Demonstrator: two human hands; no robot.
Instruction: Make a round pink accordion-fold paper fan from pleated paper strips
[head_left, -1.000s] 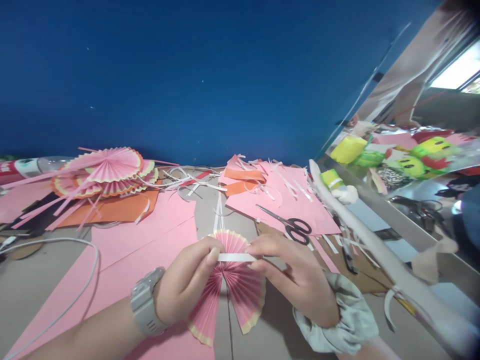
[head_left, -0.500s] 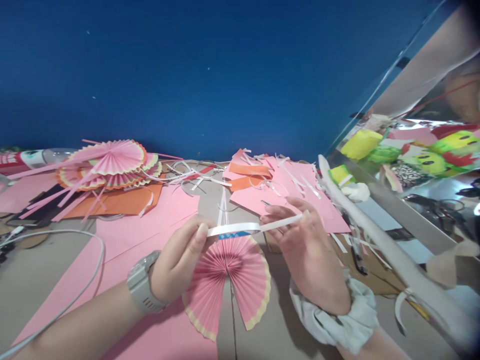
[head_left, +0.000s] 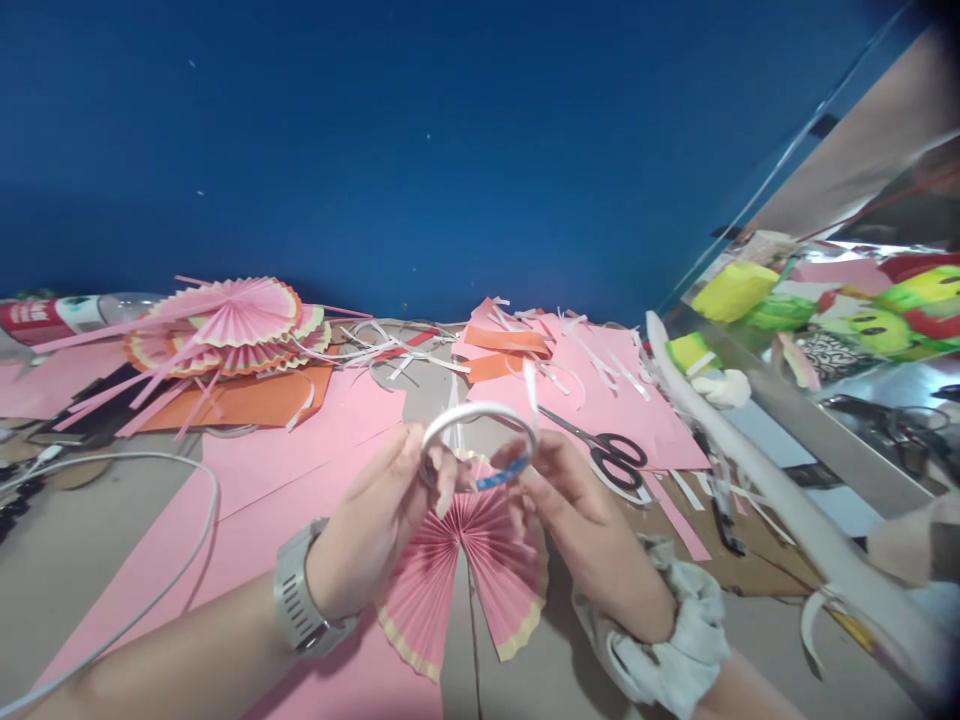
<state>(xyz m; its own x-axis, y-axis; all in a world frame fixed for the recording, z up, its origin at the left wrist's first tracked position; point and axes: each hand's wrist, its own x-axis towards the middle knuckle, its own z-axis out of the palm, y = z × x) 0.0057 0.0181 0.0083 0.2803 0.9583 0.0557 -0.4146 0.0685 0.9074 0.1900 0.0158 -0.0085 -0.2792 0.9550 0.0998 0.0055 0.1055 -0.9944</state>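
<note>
A thin roll of white tape (head_left: 480, 409), blue print on its inner side, is held up as a ring between both hands. My left hand (head_left: 369, 530) has its fingers closed on the left side of the ring, some of them reaching through it. On the right side my right hand (head_left: 585, 510) pinches the roll, where a loose white tape end (head_left: 531, 385) sticks up. Beneath the hands lies a pleated pink paper fan (head_left: 420, 605) with a pale yellow edge; its upper part is partly hidden by the fingers.
Black-handled scissors (head_left: 619, 460) lie right of my right hand, near a utility knife (head_left: 724, 510). Stacked paper fans (head_left: 232, 320) and a bottle (head_left: 67, 315) stand back left. Pink sheets (head_left: 300, 460), paper scraps (head_left: 607, 360) and a white cable (head_left: 210, 500) cover parts of the table.
My right hand has turned inward and come back to the roll from pulling a strip out to the right. The roll is now tipped to show its ring, and the scissors are uncovered.
</note>
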